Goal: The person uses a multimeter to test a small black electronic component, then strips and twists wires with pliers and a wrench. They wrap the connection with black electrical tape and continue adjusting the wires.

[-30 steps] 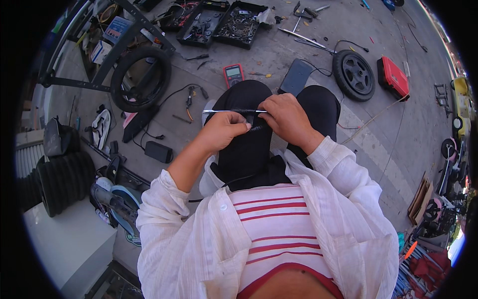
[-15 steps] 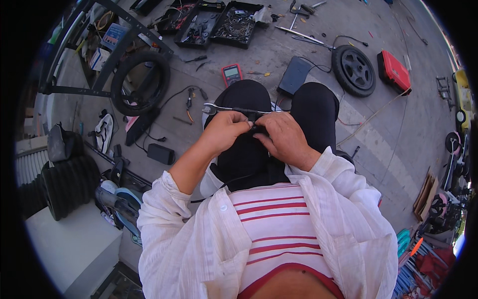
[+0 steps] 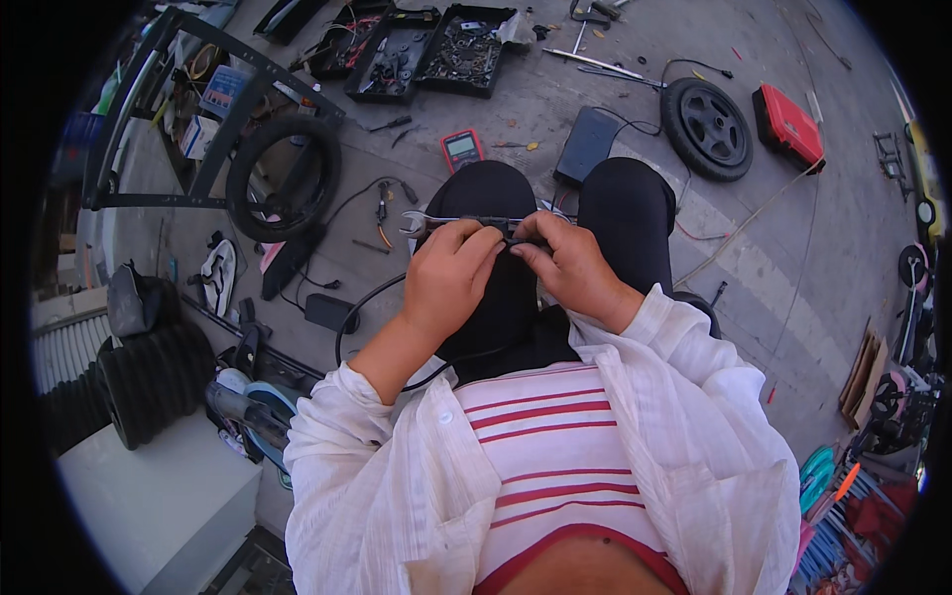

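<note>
We hold the spanner [image 3: 466,222] level over our knees, left hand [image 3: 448,278] clamped on its shank, right hand [image 3: 565,266] pinching a small part at its 3 o'clock end. Fitting looks underway, not finished; multimeter [image 3: 462,149] lies untouched on the floor at 12 o'clock.

A red meter [image 3: 461,149] lies on the concrete ground [image 3: 793,268] beside a dark flat pad [image 3: 587,144]. A small black wheel [image 3: 706,127] sits near a red case [image 3: 788,126]. Parts trays [image 3: 426,50] stand farther off, a tyre [image 3: 284,178] to the left.
</note>
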`<state>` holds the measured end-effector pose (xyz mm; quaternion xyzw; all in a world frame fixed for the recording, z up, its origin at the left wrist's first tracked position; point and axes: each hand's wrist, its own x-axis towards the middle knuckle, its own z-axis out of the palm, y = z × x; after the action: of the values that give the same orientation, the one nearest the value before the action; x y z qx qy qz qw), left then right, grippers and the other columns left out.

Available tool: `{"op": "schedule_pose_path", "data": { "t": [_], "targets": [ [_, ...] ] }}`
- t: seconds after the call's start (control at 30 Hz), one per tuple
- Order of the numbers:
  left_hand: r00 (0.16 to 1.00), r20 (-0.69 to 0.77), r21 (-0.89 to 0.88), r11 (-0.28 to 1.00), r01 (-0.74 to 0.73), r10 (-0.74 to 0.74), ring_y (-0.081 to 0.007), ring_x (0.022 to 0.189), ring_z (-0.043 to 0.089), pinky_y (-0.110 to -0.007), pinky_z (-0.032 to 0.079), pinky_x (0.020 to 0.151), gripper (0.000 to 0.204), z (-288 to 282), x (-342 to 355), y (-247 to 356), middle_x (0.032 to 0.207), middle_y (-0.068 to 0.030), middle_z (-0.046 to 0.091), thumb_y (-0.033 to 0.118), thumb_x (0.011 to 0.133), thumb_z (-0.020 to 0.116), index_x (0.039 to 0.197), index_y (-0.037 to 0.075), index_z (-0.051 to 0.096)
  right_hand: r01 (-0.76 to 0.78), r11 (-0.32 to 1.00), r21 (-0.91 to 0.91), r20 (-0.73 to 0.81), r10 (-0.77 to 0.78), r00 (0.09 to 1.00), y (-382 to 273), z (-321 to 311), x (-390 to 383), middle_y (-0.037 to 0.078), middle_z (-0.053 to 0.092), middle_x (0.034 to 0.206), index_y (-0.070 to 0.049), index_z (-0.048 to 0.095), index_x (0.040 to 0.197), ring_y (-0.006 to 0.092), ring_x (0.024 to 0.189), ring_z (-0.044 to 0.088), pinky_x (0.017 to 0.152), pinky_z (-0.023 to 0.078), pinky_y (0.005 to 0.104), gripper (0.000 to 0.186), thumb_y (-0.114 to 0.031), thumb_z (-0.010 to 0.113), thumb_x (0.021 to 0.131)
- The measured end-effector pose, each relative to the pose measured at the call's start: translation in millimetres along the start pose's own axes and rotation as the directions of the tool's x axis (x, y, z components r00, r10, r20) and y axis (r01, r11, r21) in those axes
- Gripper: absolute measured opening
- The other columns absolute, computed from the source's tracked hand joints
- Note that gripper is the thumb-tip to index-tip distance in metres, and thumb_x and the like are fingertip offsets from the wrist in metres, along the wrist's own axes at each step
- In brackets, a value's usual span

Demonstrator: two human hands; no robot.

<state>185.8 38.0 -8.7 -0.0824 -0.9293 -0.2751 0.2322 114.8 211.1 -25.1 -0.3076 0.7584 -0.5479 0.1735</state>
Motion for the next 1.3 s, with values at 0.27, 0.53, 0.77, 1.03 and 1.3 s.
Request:
{"op": "schedule_pose_path", "data": {
  "t": [0.27, 0.53, 0.77, 1.03, 1.3],
  "targets": [
    [0.995, 0.064, 0.029, 0.997, -0.076, 0.074, -0.0283, 0.079, 0.062, -0.037, 0.05, 0.068, 0.018, 1, 0, -3, 0.089, -0.0098, 0.061, 0.002, 0.073, 0.066, 0.091, 0.002, 0.066, 0.094, 0.985, -0.146, 0.067, -0.085, 0.994, 0, -6, 5, 0.017, 0.061, 0.084, 0.001, 0.056, 0.094, 0.0325, 0.078, 0.061, 0.068, 0.048, 0.0364, 0.014, -0.002, 0.063, 0.083],
    [0.922, 0.36, -0.137, 0.97, 0.202, -0.141, -0.0331, 0.083, 0.059, -0.038, 0.048, 0.073, 0.012, -4, 11, -7, 0.088, -0.0138, 0.059, 0.0, 0.079, 0.064, 0.091, -0.001, 0.064, 0.35, 0.853, -0.388, 0.071, -0.351, 0.934, 10, -2, 4, 0.014, 0.057, 0.083, -0.002, 0.055, 0.089, 0.0324, 0.078, 0.057, 0.067, 0.047, 0.0393, 0.014, -0.001, 0.064, 0.078],
    [0.876, 0.444, -0.231, 0.921, 0.315, -0.188, -0.0317, 0.08, 0.06, -0.037, 0.047, 0.07, 0.011, -2, 19, -17, 0.085, -0.015, 0.06, 0.002, 0.079, 0.065, 0.089, -0.002, 0.064, 0.469, 0.77, -0.432, 0.04, -0.504, 0.863, 18, 0, 7, 0.012, 0.058, 0.084, -0.002, 0.056, 0.088, 0.031, 0.076, 0.057, 0.067, 0.048, 0.0387, 0.015, -0.001, 0.066, 0.077],
    [0.855, 0.468, -0.195, 0.918, 0.346, -0.223, -0.0305, 0.081, 0.061, -0.037, 0.048, 0.072, 0.012, -4, 28, -18, 0.085, -0.015, 0.061, 0.003, 0.078, 0.067, 0.088, -0.003, 0.064, 0.314, 0.85, -0.423, -0.029, -0.359, 0.933, 11, -5, 8, 0.013, 0.061, 0.085, -0.002, 0.06, 0.092, 0.0316, 0.081, 0.06, 0.071, 0.048, 0.0394, 0.017, -0.001, 0.067, 0.076],
    [0.919, 0.372, -0.181, 0.961, 0.21, -0.131, -0.0347, 0.079, 0.06, -0.042, 0.047, 0.069, 0.013, 6, 31, -27, 0.084, -0.0157, 0.06, 0.01, 0.08, 0.068, 0.087, 0.0, 0.066, 0.248, 0.912, -0.326, -0.071, -0.285, 0.956, 18, -11, 17, 0.012, 0.06, 0.088, -0.003, 0.059, 0.098, 0.0327, 0.087, 0.059, 0.075, 0.048, 0.0396, 0.018, -0.005, 0.064, 0.08]
  ]
}}
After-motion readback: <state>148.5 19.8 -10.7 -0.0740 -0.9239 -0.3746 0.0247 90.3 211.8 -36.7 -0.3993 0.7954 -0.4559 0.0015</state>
